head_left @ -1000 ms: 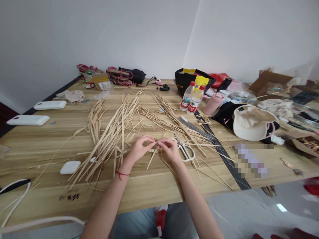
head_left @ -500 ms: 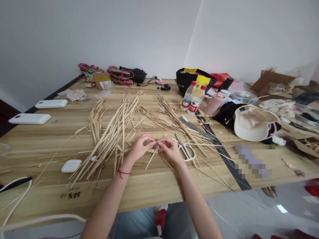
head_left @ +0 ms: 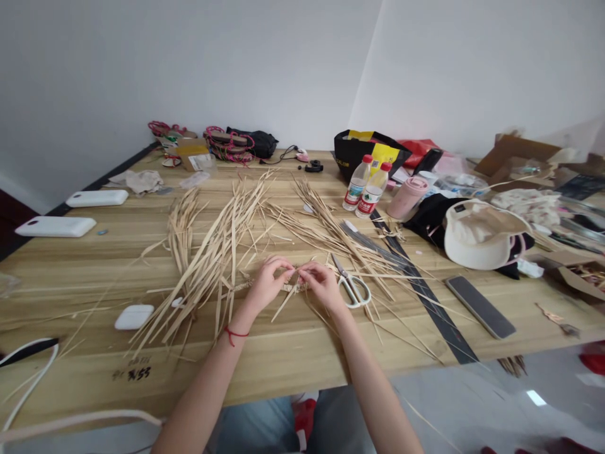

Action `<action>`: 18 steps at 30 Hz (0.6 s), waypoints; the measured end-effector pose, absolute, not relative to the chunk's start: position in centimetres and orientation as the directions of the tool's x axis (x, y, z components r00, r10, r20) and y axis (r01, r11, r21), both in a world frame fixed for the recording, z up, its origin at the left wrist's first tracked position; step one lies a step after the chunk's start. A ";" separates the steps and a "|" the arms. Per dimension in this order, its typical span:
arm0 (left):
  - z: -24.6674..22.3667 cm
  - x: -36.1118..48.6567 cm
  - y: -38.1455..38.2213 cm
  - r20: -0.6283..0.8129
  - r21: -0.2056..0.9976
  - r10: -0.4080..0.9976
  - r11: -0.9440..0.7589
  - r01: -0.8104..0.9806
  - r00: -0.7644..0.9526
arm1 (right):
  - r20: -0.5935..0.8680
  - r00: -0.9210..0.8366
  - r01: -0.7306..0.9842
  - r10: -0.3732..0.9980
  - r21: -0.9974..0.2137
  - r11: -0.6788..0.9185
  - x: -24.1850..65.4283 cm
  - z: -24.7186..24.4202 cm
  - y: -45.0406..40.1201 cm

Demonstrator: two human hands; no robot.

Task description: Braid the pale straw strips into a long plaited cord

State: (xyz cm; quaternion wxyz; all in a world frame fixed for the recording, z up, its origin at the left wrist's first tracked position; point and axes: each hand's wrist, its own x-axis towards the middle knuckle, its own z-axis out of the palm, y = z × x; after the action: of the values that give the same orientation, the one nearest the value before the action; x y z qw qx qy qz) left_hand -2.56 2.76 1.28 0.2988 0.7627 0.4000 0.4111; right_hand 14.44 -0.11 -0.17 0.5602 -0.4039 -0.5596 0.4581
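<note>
Near the front middle of the table, a small braided straw piece [head_left: 295, 287] lies between my two hands. My left hand [head_left: 270, 280], with a red string at its wrist, pinches the braid from the left, thumb and finger together. From the right, my right hand [head_left: 321, 284] pinches the same braid, its fingertips almost touching those of the left. Loose straw strips hang out below the fingers. Scissors with pale handles [head_left: 354, 290] lie just right of my right hand. Long straw strips [head_left: 227, 233] spread to the left, and another bundle [head_left: 331, 227] lies behind the scissors.
Two red-capped bottles [head_left: 371, 192], a pink cup [head_left: 407, 197] and a black bag [head_left: 352, 154] stand at the back right. A cream cap [head_left: 482, 236] and a dark phone [head_left: 479, 306] lie right. White devices [head_left: 57, 226] and a white case [head_left: 134, 317] are left.
Both hands keep nearly the same place and grip on the braid. A straw strip below the fingers has shifted slightly left. The phone at the right now shows clearly instead of blurred out.
</note>
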 end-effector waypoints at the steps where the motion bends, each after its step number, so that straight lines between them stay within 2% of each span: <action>1: 1.3 -2.6 2.7 0.373 0.789 0.858 -0.494 0.364 0.354 | 0.240 -0.054 -0.074 0.969 -0.969 0.235 14.4 -0.1 -0.1; 6: 1.5 -2.6 2.6 0.311 0.809 0.865 -0.458 0.368 0.393 | 0.169 -0.085 -0.104 0.982 -0.982 0.160 14.5 -0.1 -0.2; 18: 1.9 -2.6 2.4 0.302 0.837 0.855 -0.450 0.311 0.423 | 0.109 -0.079 -0.126 0.991 -0.987 0.098 14.8 0.0 -0.4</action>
State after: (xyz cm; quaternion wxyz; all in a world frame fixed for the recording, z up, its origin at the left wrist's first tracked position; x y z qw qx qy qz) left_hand -2.64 2.43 1.93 0.3594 0.7630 0.3820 0.3778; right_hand 14.81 -0.41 0.00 0.5330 -0.4201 -0.5148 0.5238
